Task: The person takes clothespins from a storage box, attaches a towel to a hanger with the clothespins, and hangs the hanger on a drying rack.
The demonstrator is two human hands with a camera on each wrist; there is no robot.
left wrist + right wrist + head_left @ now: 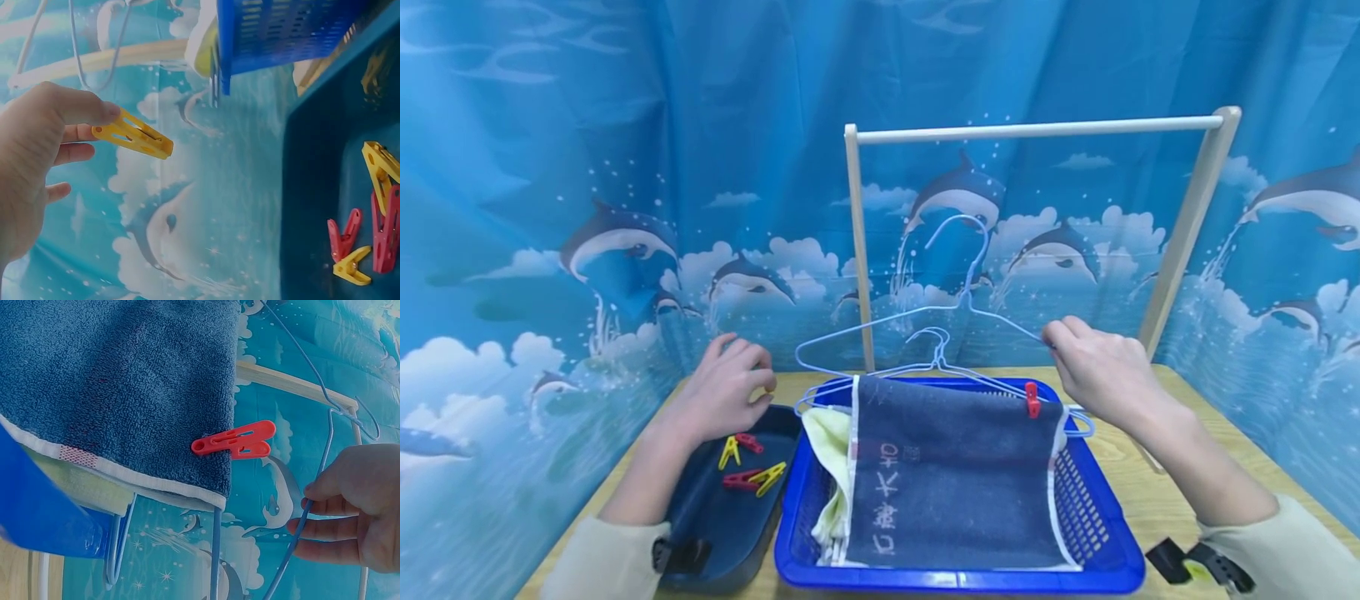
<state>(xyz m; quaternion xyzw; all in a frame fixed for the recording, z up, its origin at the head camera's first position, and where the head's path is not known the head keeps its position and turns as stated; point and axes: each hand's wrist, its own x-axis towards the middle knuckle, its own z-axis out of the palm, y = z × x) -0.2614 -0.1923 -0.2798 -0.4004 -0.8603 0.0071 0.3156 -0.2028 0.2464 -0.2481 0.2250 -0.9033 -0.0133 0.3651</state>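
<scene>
In the left wrist view my left hand (37, 150) pinches a yellow clothespin (134, 134) between thumb and forefinger. The head view places that hand (722, 396) above the dark tray, left of the towel. My right hand (1101, 371) grips the right shoulder of a light-blue wire hanger (917, 310). A dark blue towel (955, 475) with white edging is draped over the hanger's lower bar, in front of the basket. One red clothespin (1033, 400) clips the towel's top near its right end; it also shows in the right wrist view (234, 440).
A blue plastic basket (1108, 554) holds a pale yellow-green cloth (831, 442) and more wire hangers (936, 358). The dark tray (741, 567) at left contains several red and yellow clothespins (767, 479). Behind the basket stands a wooden rack (1037, 131), backed by a dolphin-print curtain.
</scene>
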